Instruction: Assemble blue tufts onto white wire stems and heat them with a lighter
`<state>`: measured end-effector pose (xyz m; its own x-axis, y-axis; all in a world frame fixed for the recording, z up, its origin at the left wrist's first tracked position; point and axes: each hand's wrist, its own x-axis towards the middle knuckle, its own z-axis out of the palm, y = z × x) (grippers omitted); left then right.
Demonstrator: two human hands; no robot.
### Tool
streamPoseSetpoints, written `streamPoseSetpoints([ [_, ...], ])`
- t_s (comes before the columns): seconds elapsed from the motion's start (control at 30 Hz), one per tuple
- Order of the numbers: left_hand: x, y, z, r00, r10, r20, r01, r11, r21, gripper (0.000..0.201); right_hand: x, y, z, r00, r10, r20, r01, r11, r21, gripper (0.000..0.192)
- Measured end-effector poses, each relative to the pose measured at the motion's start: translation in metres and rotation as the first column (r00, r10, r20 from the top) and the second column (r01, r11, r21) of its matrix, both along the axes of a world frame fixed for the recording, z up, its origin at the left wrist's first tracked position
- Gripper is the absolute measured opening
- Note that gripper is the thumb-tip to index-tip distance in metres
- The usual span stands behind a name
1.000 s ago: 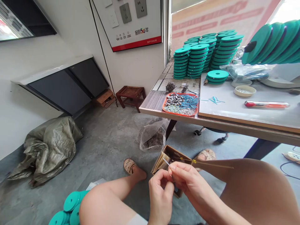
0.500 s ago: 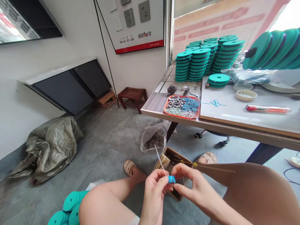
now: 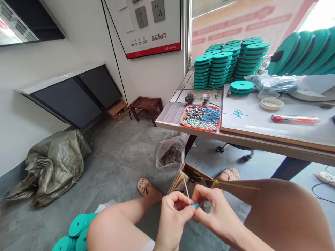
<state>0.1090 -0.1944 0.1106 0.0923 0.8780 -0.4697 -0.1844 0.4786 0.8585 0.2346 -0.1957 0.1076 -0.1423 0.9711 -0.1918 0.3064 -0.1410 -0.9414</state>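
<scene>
A wall sign (image 3: 149,28) showing sockets and switches is hanging above the floor, its red bottom strip carrying white print that includes "1980", with "50" readable among the characters above it; the rest is too small to make out. Below it, a seated person is working over bare knees, both hands meeting low in the centre of the view. The left hand (image 3: 172,218) is curling inward with thumb and forefinger pinching a small blue bead (image 3: 195,205), and the right hand (image 3: 213,209) is closing on the same bead from the other side, fingertips pressed together around it. A thin white wire (image 3: 186,190) is rising from the bead, its long axis pointing up and slightly to the left, away from the person. A thin yellow-tipped stick (image 3: 230,184) is lying across the right knee, running almost level toward the right. Just beyond the hands, an open cardboard box (image 3: 188,176) is sitting on the concrete floor. On the table (image 3: 170,116) behind, a red tray (image 3: 201,118) of small parts is resting near the edge, with stacks of green discs (image 3: 222,64) standing further back.
</scene>
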Motion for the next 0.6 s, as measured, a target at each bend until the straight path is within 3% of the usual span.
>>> streamPoseSetpoints([
  [0.1,-0.003,0.002,0.003,0.995,-0.024,0.094,0.028,0.998,-0.05,0.013,0.004,0.004,-0.002,0.956,0.014,-0.294,-0.064,0.985,-0.16,0.008],
  [0.2,-0.004,0.003,0.009,0.988,-0.056,0.141,0.067,0.995,-0.079,0.016,0.009,0.009,-0.007,0.827,0.037,-0.562,-0.229,0.934,-0.275,0.012],
  [0.43,0.005,0.002,0.012,0.979,-0.078,0.188,0.088,0.995,-0.05,0.014,0.01,0.012,-0.015,0.723,0.032,-0.69,-0.293,0.919,-0.264,0.018],
  [0.6,0.004,0.006,0.008,0.984,-0.041,0.175,0.052,0.997,-0.061,0.014,0.008,0.009,-0.015,0.741,-0.027,-0.671,-0.235,0.925,-0.297,0.021],
])
